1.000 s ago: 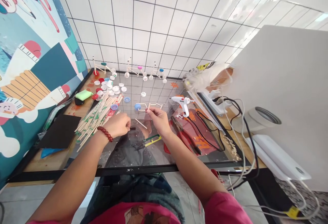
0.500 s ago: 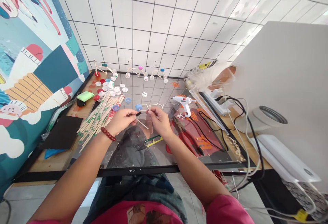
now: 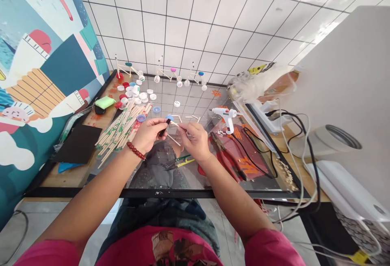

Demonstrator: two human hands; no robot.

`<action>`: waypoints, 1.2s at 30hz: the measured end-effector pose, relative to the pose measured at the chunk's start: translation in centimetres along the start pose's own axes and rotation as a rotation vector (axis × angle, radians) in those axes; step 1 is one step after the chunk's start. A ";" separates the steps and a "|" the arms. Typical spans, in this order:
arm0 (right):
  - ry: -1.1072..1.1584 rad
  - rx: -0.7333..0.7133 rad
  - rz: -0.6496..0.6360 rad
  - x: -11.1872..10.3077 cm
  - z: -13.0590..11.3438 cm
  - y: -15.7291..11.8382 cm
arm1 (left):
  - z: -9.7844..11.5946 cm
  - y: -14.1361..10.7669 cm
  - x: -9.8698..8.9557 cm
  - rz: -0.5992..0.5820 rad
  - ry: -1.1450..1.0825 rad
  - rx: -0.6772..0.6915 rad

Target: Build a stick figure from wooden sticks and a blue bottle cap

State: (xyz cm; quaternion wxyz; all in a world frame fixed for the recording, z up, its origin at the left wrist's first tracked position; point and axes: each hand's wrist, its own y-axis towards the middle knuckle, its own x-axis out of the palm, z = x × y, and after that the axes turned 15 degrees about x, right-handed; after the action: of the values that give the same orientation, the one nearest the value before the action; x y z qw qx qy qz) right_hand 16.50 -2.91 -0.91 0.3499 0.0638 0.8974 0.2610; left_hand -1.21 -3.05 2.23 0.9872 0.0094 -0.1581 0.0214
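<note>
Over the middle of the glass-topped table, my left hand [image 3: 148, 137], with a beaded bracelet at its wrist, pinches a small black strip [image 3: 165, 128]. Close on its right, my right hand [image 3: 194, 140] has its thumb and fingers closed on a short wooden stick [image 3: 174, 124]. The stick's left end meets the top of the strip; whether the two are joined I cannot tell. Beneath the hands a longer thin stick [image 3: 174, 139] slants. Just beyond the fingers are a blue bottle cap [image 3: 170, 117], partly covered, and short stick pieces [image 3: 192, 117].
Left lie a pile of wooden sticks [image 3: 123, 130], loose bottle caps [image 3: 142, 96] and black sheets [image 3: 78, 144]. Small stick-and-cap bicycles [image 3: 168, 73] stand along the back. Right are a white glue gun [image 3: 226, 117], red-handled pliers [image 3: 227, 156] and cables. A yellow cutter [image 3: 185, 162] lies near the front.
The black strip is turned more upright in my left hand. My right hand has brought the short stick against its top end. The view has shifted slightly.
</note>
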 end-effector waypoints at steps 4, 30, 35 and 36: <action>-0.043 -0.031 0.013 0.1 -0.1 -0.1 | 0.0 -0.2 0.2 -0.025 0.012 0.011; -0.057 0.016 -0.007 0.2 0.0 0.0 | 0.0 -0.4 0.6 -0.024 0.073 0.056; -0.061 -0.005 0.018 0.3 0.0 -0.1 | 0.2 -0.5 0.7 -0.027 0.064 0.045; -0.060 -0.008 0.020 0.3 0.0 -0.1 | 0.2 -0.5 0.7 -0.027 0.064 0.046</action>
State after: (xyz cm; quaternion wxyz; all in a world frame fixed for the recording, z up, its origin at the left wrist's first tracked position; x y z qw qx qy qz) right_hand 16.31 -2.89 -1.13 0.3743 0.0793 0.8848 0.2662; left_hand -0.64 -3.54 2.64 0.9914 0.0333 -0.1259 0.0120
